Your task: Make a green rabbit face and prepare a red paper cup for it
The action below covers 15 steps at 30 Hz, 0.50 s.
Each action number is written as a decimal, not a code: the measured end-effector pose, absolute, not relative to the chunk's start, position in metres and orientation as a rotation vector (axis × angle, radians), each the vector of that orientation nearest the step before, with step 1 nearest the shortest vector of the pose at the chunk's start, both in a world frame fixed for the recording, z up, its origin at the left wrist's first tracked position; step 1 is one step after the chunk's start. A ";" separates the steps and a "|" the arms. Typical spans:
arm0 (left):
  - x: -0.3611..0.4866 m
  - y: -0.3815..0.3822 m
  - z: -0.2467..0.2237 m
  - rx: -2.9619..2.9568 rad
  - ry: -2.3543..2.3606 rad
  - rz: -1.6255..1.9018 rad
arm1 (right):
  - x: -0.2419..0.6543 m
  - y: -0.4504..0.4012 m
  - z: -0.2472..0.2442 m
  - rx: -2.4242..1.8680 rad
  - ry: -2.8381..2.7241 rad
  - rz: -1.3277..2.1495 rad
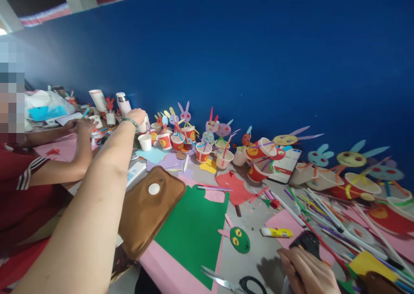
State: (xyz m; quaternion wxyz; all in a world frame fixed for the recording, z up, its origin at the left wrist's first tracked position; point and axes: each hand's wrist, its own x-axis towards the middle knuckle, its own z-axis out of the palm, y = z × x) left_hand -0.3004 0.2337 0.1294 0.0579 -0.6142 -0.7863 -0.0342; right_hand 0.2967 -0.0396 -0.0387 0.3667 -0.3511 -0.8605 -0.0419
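My left arm stretches across the table to the back. My left hand (pixel 137 116), a bangle on its wrist, is closed at the top of a white paper cup (pixel 143 124); the fingertips are hidden. Another white paper cup (pixel 145 142) stands just in front. Low on the right, my right hand (pixel 308 270) has its fingers closed and pointing left; a thin pale piece shows under them, too unclear to name. A black object (pixel 306 243) sits right behind that hand. Left of it lie a green paper rabbit face (pixel 239 240), a yellow glue stick (pixel 277 232) and scissors (pixel 234 283).
Red and white cups with paper rabbits (pixel 223 132) line the blue wall. Green paper (pixel 194 229) lies beside a brown pouch (pixel 152 207). Pipe cleaners (pixel 336 225) spread at right. A phone (pixel 286 166) leans among the cups. A person's hands (pixel 82 125) work at left.
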 end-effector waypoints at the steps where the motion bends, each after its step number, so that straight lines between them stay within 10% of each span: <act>1: -0.299 0.233 0.130 -1.847 -2.378 -0.078 | 0.297 -0.038 -0.038 -0.877 -2.230 -0.113; 9: -0.292 0.222 0.134 -1.670 -2.376 -0.054 | 0.292 -0.040 -0.035 -0.874 -2.210 -0.051; 15: -0.284 0.215 0.158 -1.431 -2.236 -0.828 | 0.289 -0.042 -0.035 -0.874 -2.270 -0.096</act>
